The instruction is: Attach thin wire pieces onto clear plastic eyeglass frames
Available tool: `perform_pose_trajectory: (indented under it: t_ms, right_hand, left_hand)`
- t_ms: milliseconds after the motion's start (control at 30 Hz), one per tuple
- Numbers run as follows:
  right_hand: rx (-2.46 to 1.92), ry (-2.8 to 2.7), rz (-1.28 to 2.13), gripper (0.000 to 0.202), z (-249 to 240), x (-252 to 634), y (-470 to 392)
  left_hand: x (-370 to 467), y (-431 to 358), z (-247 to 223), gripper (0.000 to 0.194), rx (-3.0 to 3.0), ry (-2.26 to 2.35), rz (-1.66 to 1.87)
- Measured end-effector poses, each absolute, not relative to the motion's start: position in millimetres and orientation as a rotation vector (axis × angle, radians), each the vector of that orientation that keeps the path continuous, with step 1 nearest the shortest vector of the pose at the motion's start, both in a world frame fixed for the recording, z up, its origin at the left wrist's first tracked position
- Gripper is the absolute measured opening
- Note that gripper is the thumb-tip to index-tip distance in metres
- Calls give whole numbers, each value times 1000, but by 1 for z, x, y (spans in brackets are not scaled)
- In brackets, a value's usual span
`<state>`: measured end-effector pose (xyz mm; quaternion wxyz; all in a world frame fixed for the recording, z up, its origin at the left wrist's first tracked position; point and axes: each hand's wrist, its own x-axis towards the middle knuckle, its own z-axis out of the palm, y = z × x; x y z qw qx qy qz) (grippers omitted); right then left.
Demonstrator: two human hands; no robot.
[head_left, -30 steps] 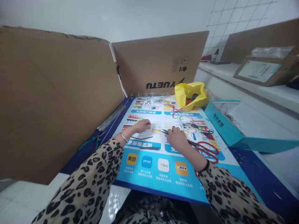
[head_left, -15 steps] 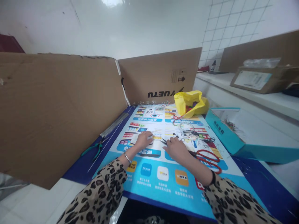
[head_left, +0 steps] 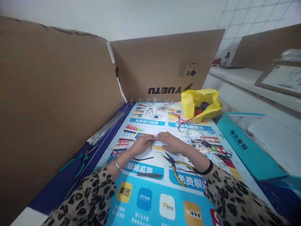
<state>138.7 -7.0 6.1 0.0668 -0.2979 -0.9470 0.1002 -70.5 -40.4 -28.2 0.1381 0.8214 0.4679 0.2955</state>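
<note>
My left hand (head_left: 143, 143) and my right hand (head_left: 171, 142) meet at the fingertips over the printed sheet (head_left: 150, 188). Both are closed in a pinch around a small, pale item, too little and blurred to name. Just below my right hand lie pliers (head_left: 173, 161) with yellow handles, jaws spread and untouched. My right forearm covers part of them and most of the red-handled scissors. A dark, thin strip (head_left: 150, 175) rests on the sheet nearer to me.
Teal-handled pliers (head_left: 82, 160) and a bundle of thin silvery strips (head_left: 105, 127) lie at left. Cardboard panels (head_left: 150, 66) stand behind. At right are a yellow bag (head_left: 188, 103) holding colourful balls, a clear tape roll (head_left: 196, 135) and a teal box (head_left: 249, 147).
My right hand has left the yellow-handled pliers and moved left to meet my left hand. The view has shifted closer and lower.
</note>
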Motion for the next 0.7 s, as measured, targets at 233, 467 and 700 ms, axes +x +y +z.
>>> perform_pose_trajectory:
  t_ms: [233,467,700]
  right_hand:
    - [-995,-2711,360,35,-11,140,1]
    - [-1184,-2604,268,19,-10,131,-11]
    - [-1234,-2587,258,22,-10,127,-14]
  left_hand:
    - [-79,-34,-30,29,2385,1359,859]
    - [-76,-44,-26,33,2474,1458,813]
    - [-71,-50,-19,27,2483,1514,767]
